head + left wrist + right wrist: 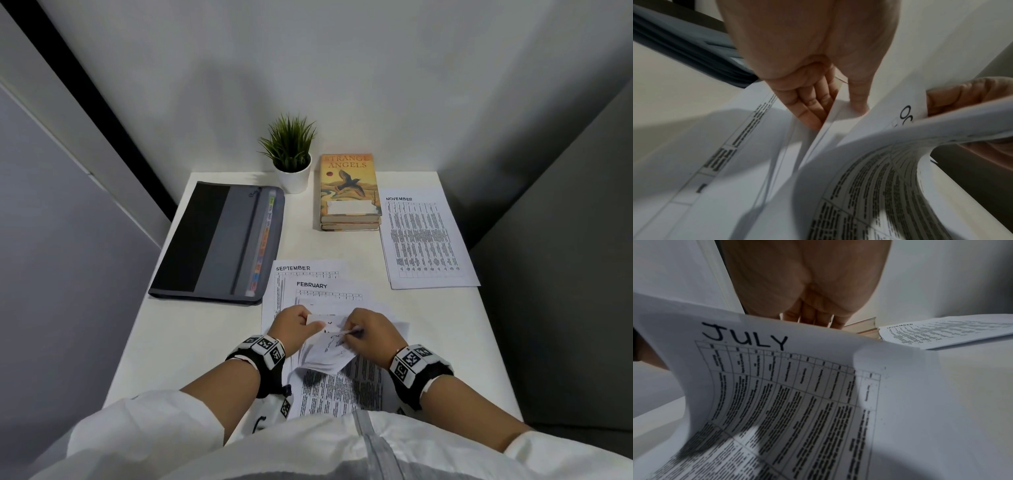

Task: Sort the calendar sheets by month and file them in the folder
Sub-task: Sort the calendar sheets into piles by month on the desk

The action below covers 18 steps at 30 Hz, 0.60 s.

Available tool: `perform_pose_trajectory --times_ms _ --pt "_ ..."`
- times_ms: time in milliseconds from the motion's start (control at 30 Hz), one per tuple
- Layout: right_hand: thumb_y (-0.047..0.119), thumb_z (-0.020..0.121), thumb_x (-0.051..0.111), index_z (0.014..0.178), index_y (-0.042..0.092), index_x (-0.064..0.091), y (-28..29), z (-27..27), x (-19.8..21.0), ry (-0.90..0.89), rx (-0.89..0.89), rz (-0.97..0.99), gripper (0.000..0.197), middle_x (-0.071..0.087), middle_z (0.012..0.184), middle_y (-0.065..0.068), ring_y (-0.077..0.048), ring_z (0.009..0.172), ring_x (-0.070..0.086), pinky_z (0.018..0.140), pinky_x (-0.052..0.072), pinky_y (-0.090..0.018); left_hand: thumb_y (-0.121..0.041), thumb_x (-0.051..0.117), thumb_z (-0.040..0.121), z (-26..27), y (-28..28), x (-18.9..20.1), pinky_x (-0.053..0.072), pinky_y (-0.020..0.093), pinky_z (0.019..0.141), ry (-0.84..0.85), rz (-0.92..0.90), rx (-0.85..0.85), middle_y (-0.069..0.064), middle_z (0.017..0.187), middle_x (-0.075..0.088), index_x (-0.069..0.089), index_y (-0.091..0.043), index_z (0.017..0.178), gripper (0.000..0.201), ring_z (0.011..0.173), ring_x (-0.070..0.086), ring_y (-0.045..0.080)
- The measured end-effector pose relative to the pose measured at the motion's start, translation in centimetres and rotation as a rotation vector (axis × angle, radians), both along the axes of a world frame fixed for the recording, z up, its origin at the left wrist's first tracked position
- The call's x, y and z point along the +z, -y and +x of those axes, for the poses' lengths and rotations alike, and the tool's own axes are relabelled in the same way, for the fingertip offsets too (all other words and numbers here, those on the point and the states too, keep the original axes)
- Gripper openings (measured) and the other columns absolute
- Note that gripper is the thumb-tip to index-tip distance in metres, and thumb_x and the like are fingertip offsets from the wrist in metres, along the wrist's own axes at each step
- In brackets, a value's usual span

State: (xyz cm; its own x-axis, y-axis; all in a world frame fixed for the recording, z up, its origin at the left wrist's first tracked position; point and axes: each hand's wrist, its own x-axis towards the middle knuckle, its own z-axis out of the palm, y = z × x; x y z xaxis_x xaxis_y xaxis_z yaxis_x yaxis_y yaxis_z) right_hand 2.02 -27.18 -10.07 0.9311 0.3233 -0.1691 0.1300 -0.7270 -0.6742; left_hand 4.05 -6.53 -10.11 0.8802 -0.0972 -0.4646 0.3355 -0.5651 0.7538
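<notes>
A loose stack of printed calendar sheets (pixel 339 383) lies at the table's front edge, its top ends curled back toward me. My left hand (pixel 298 325) pinches some of those ends, thumb over fingers (pixel 809 113). My right hand (pixel 368 334) grips the bent-back sheets; the one facing it reads JULY (pixel 797 386). A sheet starting "OC" (pixel 890 116) shows between the hands. Flat SEPTEMBER (pixel 298 269) and FEBRUARY (pixel 325 291) sheets lie just beyond. A NOVEMBER sheet (pixel 424 236) lies at the right. The grey tabbed folder (pixel 219 243) lies shut at the left.
A potted plant (pixel 291 154) and a short stack of books (pixel 349 188) stand at the back of the white table (pixel 205 342). Walls close in behind and on both sides. The table's right edge runs just past the NOVEMBER sheet (pixel 941 332).
</notes>
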Motion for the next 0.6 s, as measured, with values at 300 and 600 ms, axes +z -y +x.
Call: perform_pose_trajectory --times_ms 300,600 --pt "0.017 0.077 0.071 0.075 0.019 0.063 0.1 -0.7 -0.7 0.042 0.020 0.025 0.009 0.054 0.120 0.011 -0.010 0.092 0.060 0.077 0.048 -0.024 -0.018 0.071 0.084 -0.4 -0.1 0.3 0.043 0.029 0.072 -0.042 -0.151 -0.023 0.006 0.072 0.063 0.069 -0.006 0.076 0.015 0.068 0.053 0.016" --pt "0.019 0.076 0.072 0.074 0.023 0.067 -0.1 -0.8 -0.8 0.109 0.017 -0.009 0.006 0.064 0.077 0.011 -0.013 0.093 0.043 0.071 0.046 -0.029 -0.027 0.068 0.087 -0.1 -0.6 0.3 0.035 0.039 0.109 0.044 0.101 0.140 0.007 0.135 0.044 0.051 -0.021 0.132 0.049 0.127 0.044 0.024"
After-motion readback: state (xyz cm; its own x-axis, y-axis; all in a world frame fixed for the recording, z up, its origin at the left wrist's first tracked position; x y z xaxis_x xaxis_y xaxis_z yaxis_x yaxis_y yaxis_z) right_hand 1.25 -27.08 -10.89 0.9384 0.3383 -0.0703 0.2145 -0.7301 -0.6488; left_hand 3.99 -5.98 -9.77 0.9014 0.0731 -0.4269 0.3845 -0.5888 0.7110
